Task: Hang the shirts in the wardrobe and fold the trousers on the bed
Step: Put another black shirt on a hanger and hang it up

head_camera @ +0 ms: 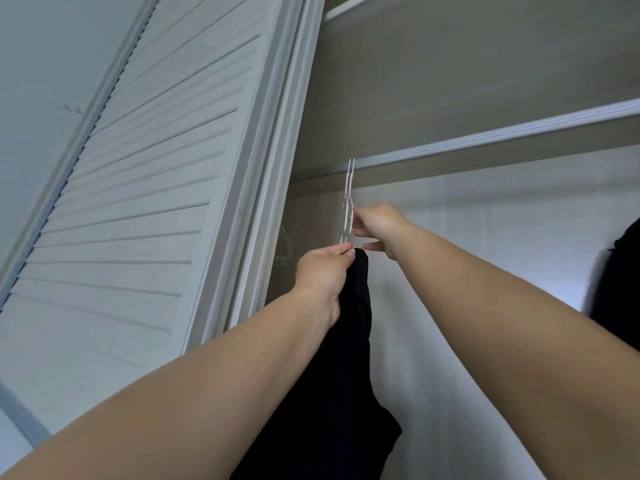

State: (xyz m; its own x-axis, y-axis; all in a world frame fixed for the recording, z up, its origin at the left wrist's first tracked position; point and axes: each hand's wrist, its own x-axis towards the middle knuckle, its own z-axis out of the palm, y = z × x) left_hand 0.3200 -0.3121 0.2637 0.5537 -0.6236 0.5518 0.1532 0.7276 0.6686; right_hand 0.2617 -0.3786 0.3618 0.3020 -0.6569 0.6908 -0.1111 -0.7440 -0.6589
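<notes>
Mostly hard to read: the hangers (349,199) were clear plastic, seen edge-on against the pale wardrobe wall (485,254), so only thin white outlines showed, and how many there were could not be told. Their hooks reached up to the rail (502,133); whether they sat on it was unclear. A faint outline of another hanger (284,249) showed further left, near the louvred door (138,185). The dark shirt (339,375) ran off the bottom edge, so its full shape was hidden. A dark garment (620,271) was cut off at the right edge.

Both arms reached up and forward into the wardrobe. Left hand (322,275) was at the hangers' lower end, fingers curled, its grip pinching the top of the shirt, which hung down below the wrist. Right hand (375,228) was just beside and above it, fingertips (356,220) pinching the hangers mid-height; the lower fingers stuck out straight toward the left hand.
</notes>
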